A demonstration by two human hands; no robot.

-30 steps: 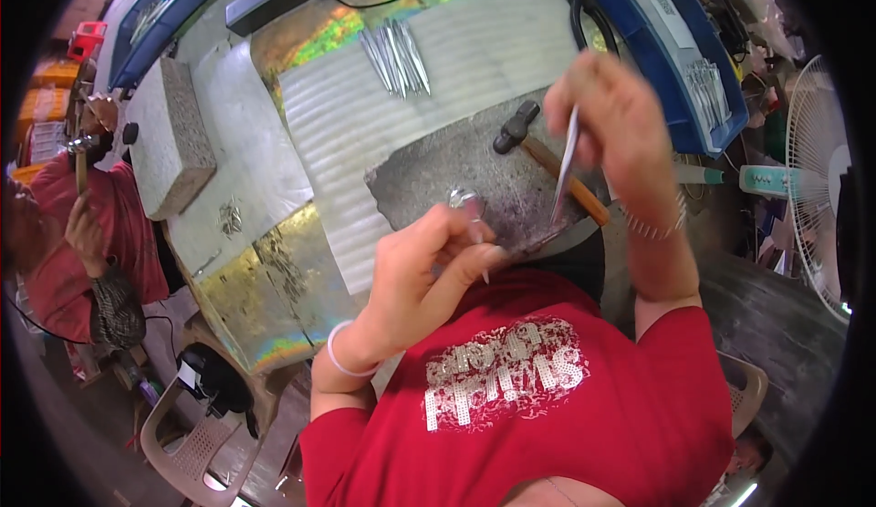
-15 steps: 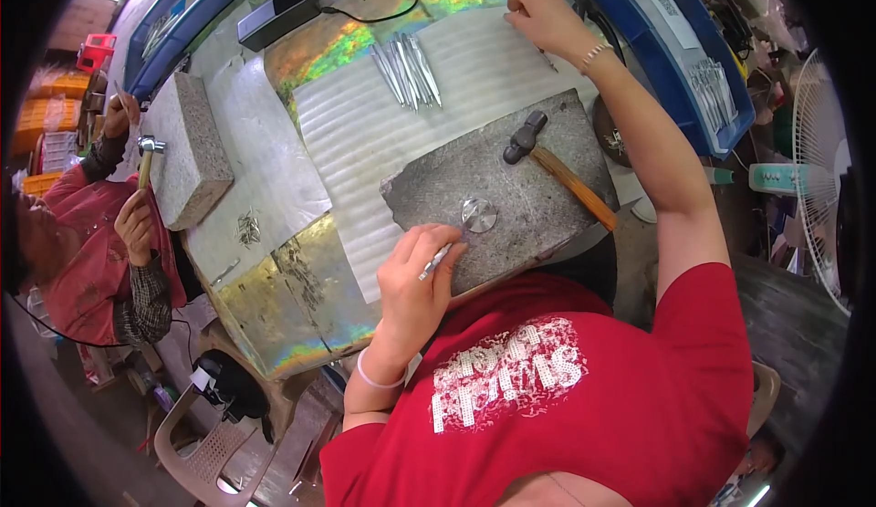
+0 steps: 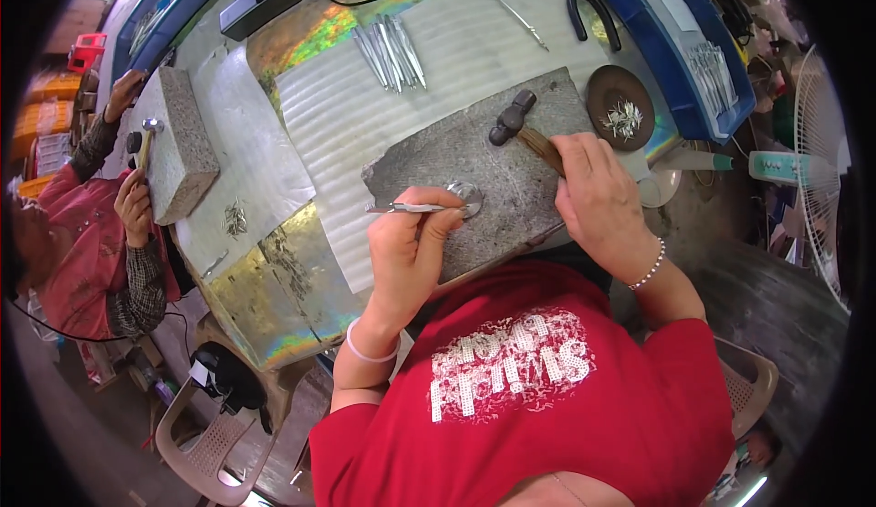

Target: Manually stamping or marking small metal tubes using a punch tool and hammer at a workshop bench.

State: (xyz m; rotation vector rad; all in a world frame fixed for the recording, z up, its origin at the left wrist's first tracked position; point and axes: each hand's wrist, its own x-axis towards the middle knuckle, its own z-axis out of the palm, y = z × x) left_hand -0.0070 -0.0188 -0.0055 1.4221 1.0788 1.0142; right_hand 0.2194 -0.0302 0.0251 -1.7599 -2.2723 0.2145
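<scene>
A thin silvery metal rod (image 3: 409, 207) is pinched between the fingers of my left hand (image 3: 403, 244), lying almost level with one end at a shiny round metal disc (image 3: 468, 195). The disc rests on a rough grey stone slab (image 3: 420, 162). My right hand (image 3: 610, 198) is closed round the wooden handle of a hammer (image 3: 512, 118). Its dark metal head lies on the slab's far right part, and the hand hides the handle's lower end. I cannot tell whether the rod touches the disc.
Several silvery rods (image 3: 391, 53) lie bundled on white foam sheet (image 3: 315, 119); one thin tool (image 3: 520, 21) lies apart. Pliers (image 3: 589, 5), a brown dish (image 3: 620, 87) of metal slivers and a blue tray (image 3: 707, 110) flank the right. At left a co-worker holds a hammer (image 3: 144, 142) beside a stone block (image 3: 182, 146).
My right hand has come back from the far right of the foam to the hammer handle. The rod in my left hand has swung from slanting to nearly level, with its end by the disc.
</scene>
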